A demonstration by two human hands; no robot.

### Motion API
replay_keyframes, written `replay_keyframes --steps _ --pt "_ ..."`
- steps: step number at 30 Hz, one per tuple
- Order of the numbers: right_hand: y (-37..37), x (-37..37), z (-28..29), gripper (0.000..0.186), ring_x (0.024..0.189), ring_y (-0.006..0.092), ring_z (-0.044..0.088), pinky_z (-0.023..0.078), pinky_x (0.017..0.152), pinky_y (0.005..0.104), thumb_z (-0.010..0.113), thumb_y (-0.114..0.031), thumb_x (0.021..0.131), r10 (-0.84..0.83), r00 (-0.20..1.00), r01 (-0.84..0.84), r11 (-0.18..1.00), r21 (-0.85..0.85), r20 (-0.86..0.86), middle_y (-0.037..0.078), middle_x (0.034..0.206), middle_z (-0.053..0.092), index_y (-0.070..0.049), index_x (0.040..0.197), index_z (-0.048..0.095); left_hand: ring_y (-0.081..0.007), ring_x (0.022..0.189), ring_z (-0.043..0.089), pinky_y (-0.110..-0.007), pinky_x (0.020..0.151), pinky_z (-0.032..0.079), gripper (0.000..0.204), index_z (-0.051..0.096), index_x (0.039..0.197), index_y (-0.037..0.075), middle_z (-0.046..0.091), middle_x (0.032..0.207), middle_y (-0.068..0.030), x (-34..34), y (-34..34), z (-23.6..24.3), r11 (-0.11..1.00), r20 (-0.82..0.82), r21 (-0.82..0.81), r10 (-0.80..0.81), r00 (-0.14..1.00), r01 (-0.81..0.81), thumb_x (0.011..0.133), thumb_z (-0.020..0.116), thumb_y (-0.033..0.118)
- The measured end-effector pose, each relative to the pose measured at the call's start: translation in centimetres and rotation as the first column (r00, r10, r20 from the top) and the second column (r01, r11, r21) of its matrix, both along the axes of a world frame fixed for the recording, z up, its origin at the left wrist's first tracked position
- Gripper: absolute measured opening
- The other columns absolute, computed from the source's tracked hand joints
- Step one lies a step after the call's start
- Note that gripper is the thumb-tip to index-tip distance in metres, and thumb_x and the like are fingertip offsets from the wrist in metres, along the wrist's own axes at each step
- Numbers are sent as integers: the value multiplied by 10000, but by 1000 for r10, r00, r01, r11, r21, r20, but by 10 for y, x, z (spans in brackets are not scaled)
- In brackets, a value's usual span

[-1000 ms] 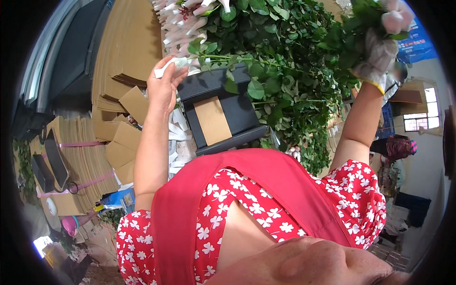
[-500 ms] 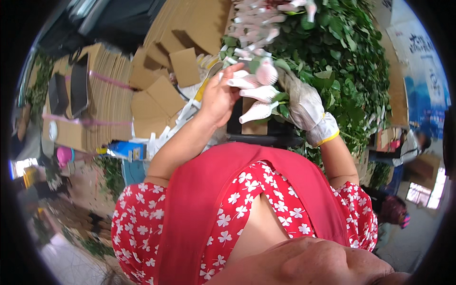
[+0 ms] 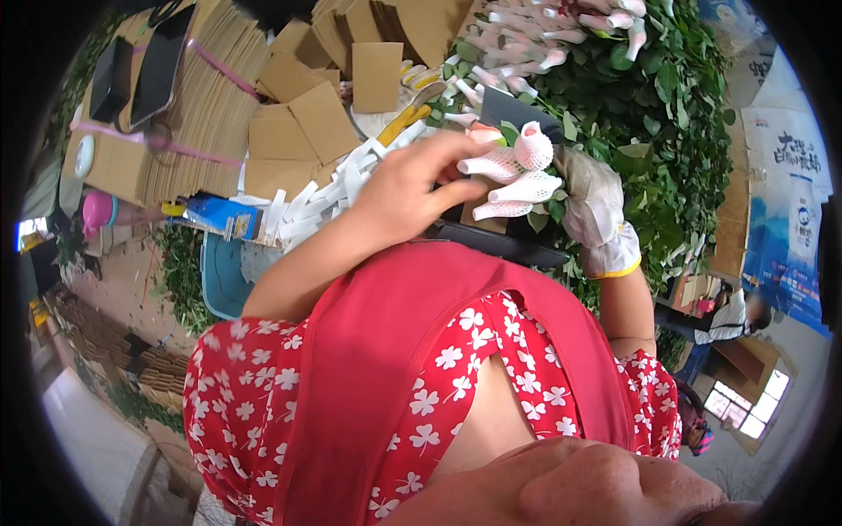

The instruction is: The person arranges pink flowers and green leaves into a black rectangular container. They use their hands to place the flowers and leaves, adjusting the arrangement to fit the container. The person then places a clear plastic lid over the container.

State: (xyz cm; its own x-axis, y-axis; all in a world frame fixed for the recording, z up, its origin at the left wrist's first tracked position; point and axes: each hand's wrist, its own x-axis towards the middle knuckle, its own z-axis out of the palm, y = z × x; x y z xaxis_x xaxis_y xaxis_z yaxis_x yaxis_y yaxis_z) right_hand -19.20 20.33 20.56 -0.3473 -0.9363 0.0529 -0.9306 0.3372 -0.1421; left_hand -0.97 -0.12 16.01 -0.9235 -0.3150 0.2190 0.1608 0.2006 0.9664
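Note:
My right hand point(image 3: 598, 215), in a grey-white work glove with a yellow cuff, is closed around a small bunch of flower buds point(image 3: 516, 174), each sleeved in white foam netting. My bare left hand point(image 3: 410, 188) reaches across from the left, and its fingertips pinch the netted buds at the top of the bunch. Both hands are held close in front of my red apron point(image 3: 412, 351), above a dark tray point(image 3: 500, 245) holding a cardboard piece.
A heap of green leafy stems point(image 3: 667, 131) with more netted buds point(image 3: 561, 35) lies to the right. Loose white net sleeves point(image 3: 324, 197), flat cardboard stacks point(image 3: 202, 114) carrying two dark screens point(image 3: 162, 61), a blue box point(image 3: 215, 215) and a pink bottle point(image 3: 101, 210) lie left. Another person point(image 3: 728, 320) crouches at the lower right.
My hands, far apart a second ago, have come together on the netted buds. The bunch now sits lower and closer to my body, and the view has swung towards the cardboard stacks.

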Motion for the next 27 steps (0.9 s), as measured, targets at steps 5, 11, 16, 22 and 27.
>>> replay_keyframes --steps 5,11,16,22,27 --pt "5 14 6 415 949 364 644 508 770 441 602 -119 784 27 1000 -28 995 92 5 145 1029 672 -97 1198 621 -207 738 656 -318 663 498 78 669 882 -2 676 794 -105 16 -21 -7 957 -59 -285 -77 995 58 821 717 8" --pt "2 11 1 325 865 372 649 515 721 436 606 -126 801 -45 999 43 997 68 26 142 942 671 -90 1124 629 -256 728 622 -317 690 498 204 620 960 21 639 800 -95 19 -32 0 936 -131 -349 -2 991 -45 807 751 52" --pt "7 9 -2 354 873 374 652 517 724 434 615 -124 789 33 999 -33 999 -8 14 147 960 678 -82 1140 627 -204 691 614 -283 661 491 142 615 888 13 622 768 -70 23 -31 -6 958 -30 -285 -15 999 5 814 736 20" --pt "-9 17 -1 365 900 361 658 523 740 433 616 -139 809 -5 999 5 1000 -3 -53 137 1007 681 -94 1171 621 -218 765 648 -337 686 513 169 629 909 20 660 853 -77 20 -21 12 926 -133 -378 -67 989 12 781 739 19" --pt "-6 15 -7 399 928 338 658 525 764 415 612 -164 831 38 999 -38 999 23 -25 125 1022 677 -114 1227 614 -233 795 661 -346 678 514 225 654 973 27 677 894 -86 25 -30 8 911 -135 -376 -233 963 168 773 755 42"
